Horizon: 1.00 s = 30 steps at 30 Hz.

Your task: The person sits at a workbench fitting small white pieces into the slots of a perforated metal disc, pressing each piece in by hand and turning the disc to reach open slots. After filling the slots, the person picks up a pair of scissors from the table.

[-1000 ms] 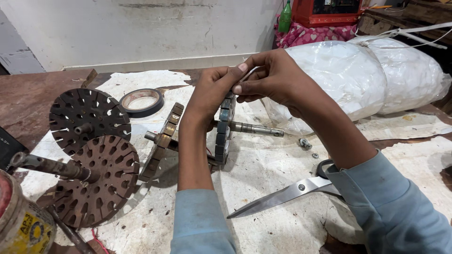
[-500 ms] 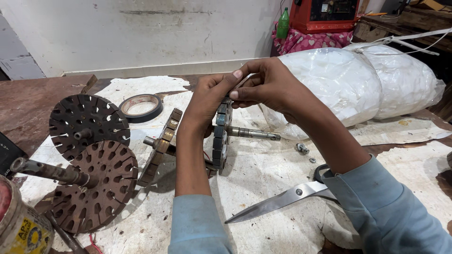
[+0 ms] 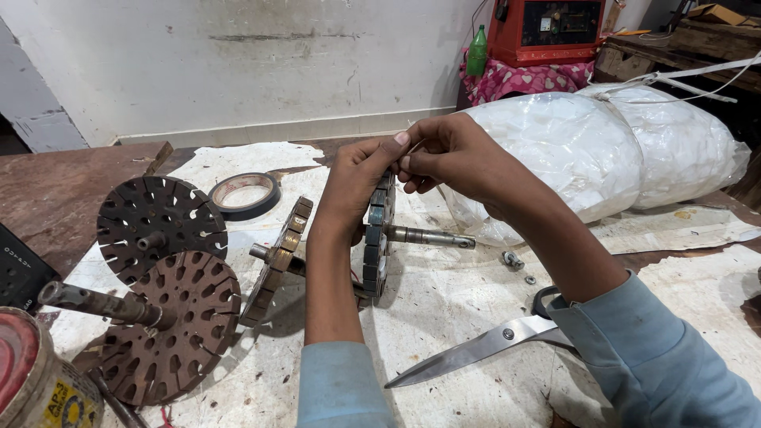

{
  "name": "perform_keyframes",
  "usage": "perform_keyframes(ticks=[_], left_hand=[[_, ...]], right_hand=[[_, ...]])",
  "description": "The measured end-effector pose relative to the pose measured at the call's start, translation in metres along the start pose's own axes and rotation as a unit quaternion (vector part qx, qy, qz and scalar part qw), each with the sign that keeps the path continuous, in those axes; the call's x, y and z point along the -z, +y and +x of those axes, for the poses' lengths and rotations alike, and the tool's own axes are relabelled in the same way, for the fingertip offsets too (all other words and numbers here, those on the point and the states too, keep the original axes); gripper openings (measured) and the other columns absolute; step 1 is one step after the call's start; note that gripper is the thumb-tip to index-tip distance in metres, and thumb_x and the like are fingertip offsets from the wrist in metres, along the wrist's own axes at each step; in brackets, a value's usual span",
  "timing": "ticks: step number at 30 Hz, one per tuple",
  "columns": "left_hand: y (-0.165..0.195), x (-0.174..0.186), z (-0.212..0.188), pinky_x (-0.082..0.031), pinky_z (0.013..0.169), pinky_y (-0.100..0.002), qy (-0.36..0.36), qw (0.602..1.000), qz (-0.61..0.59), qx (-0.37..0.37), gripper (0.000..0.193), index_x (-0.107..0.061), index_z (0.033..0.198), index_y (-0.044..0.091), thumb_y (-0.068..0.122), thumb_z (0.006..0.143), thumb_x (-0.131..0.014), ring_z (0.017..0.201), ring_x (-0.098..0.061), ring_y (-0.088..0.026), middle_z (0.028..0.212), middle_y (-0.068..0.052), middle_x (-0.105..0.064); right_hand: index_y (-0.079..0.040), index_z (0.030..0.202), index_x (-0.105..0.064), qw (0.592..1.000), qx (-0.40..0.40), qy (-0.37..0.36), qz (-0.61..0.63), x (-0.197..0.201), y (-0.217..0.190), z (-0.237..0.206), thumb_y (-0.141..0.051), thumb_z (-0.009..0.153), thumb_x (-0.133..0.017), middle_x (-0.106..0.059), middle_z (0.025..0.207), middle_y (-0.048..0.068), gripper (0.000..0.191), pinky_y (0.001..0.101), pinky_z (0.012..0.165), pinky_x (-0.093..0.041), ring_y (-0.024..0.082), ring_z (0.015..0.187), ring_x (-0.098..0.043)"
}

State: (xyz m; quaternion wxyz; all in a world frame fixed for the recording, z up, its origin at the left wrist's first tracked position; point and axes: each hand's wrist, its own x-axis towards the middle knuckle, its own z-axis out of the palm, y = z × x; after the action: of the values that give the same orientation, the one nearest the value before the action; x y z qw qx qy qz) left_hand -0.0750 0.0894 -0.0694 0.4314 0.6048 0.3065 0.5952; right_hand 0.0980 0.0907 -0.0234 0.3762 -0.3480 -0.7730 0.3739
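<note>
A slotted metal disc on a steel shaft (image 3: 377, 238) stands on edge in the middle of the paper-covered table. My left hand (image 3: 357, 178) grips the top rim of this disc from the left. My right hand (image 3: 448, 154) pinches at the same top edge from the right, fingertips pressed against my left thumb. What lies between the fingers is too small to tell. A second, brassy disc on a shaft (image 3: 277, 257) leans just left of my left forearm.
Two rusty slotted discs on shafts (image 3: 170, 333) (image 3: 158, 222) lie at the left, a tape roll (image 3: 246, 194) behind them. Scissors (image 3: 483, 349) lie under my right sleeve. White plastic-wrapped bundles (image 3: 587, 150) fill the right. A tin (image 3: 36, 388) stands bottom left.
Both hands stay on the top of the upright disc. The view has shifted slightly, with the hands a little lower and more central in the frame.
</note>
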Motion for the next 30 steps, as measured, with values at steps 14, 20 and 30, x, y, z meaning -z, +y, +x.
perform_keyframes(ticks=[14,20,30], left_hand=[[-0.006,-0.004,0.006,-0.042,0.048,-0.029,0.066,0.997,-0.033,-0.017,0.041,-0.069,0.076,0.001,0.036,0.094,-0.077,0.054,-0.053,-0.01,0.065,-0.002,-0.061],[0.014,-0.008,0.002,-0.055,0.071,-0.047,0.261,0.903,0.325,0.103,0.05,-0.077,0.082,0.005,0.05,0.094,-0.058,0.071,-0.073,-0.026,0.073,-0.015,-0.074],[-0.004,-0.004,0.005,-0.049,0.089,-0.055,0.217,0.875,0.43,0.044,0.051,-0.071,0.104,0.005,0.045,0.103,-0.04,0.101,-0.067,-0.042,0.101,-0.021,-0.073]], right_hand=[[0.007,0.123,-0.059,0.998,-0.031,-0.007,0.047,-0.007,0.004,0.001,-0.001,0.088,-0.068,-0.075,0.096,0.017,0.038,0.0331,0.083,-0.066,0.02,0.089,-0.077],[-0.002,0.129,-0.058,0.997,-0.04,-0.02,0.066,-0.008,0.005,0.001,-0.014,0.091,-0.062,-0.071,0.119,0.01,0.04,0.0368,0.1,-0.054,0.019,0.117,-0.067],[-0.008,0.133,-0.064,0.997,-0.072,0.013,0.017,-0.004,0.019,0.006,-0.017,0.098,-0.056,-0.068,0.122,0.009,0.037,0.0343,0.102,-0.047,0.018,0.117,-0.061]])
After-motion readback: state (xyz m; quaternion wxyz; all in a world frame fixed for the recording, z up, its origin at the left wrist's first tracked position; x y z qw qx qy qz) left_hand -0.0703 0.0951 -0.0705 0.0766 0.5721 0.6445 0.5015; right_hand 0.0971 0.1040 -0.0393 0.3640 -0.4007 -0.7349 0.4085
